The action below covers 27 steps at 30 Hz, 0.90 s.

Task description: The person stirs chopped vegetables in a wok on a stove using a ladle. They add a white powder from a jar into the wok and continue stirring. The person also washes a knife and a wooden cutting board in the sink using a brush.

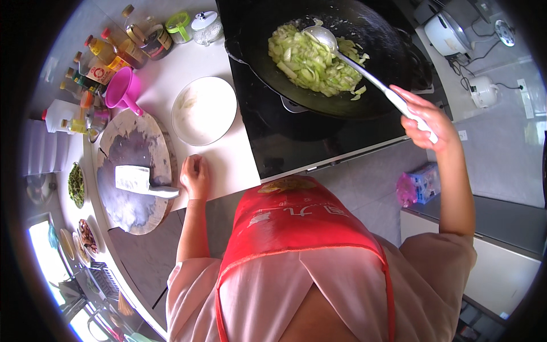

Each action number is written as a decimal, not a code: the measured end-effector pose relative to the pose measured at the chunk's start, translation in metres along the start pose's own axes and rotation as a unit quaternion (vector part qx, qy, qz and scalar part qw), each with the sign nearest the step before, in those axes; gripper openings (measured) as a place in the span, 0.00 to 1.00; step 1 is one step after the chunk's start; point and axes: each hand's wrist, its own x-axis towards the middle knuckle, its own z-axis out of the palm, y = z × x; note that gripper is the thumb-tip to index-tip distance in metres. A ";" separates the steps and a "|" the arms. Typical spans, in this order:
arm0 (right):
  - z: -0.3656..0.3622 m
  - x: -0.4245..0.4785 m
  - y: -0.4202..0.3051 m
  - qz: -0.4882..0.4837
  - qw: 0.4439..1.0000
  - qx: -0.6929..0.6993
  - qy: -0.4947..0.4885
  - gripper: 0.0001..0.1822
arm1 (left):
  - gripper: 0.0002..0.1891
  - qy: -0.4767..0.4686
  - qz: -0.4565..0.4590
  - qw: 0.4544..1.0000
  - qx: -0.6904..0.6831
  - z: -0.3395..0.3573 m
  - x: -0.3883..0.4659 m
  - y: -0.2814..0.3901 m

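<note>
My right hand (429,122) grips the white handle of a metal ladle (367,75). The ladle's bowl rests among chopped pale-green vegetable pieces (314,68) in a large black wok (265,79). Beneath the wok is a black glass cooktop (290,149). On the white counter's edge, my left hand (195,176) rests curled, with nothing visible in it. Just left of it, a cleaver (136,179) lies on a round wooden chopping block (128,213), its handle tip close to my fingers. Beyond that hand sits a white plate (205,111) with some residue on it.
A pink plastic scoop (124,87) touches the block's far edge. Several sauce bottles (102,53), a green-lidded jar (178,28) and a glass jar (206,28) line the wall. At left stand dishes of greens (76,186) and brown food (88,236). A rice cooker (446,34) stands at right.
</note>
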 end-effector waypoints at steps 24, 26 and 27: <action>0.018 0.057 -0.010 -0.112 0.927 -0.344 0.101 0.27 | 0.03 0.000 0.005 1.000 0.021 -0.002 0.000 0.002; 0.011 0.035 -0.009 -0.091 0.920 -0.377 0.058 0.28 | 0.04 0.001 0.001 1.000 0.022 -0.003 -0.001 0.002; 0.005 0.021 -0.010 -0.082 0.919 -0.385 0.030 0.29 | 0.04 0.000 -0.001 1.000 0.019 -0.002 0.000 0.003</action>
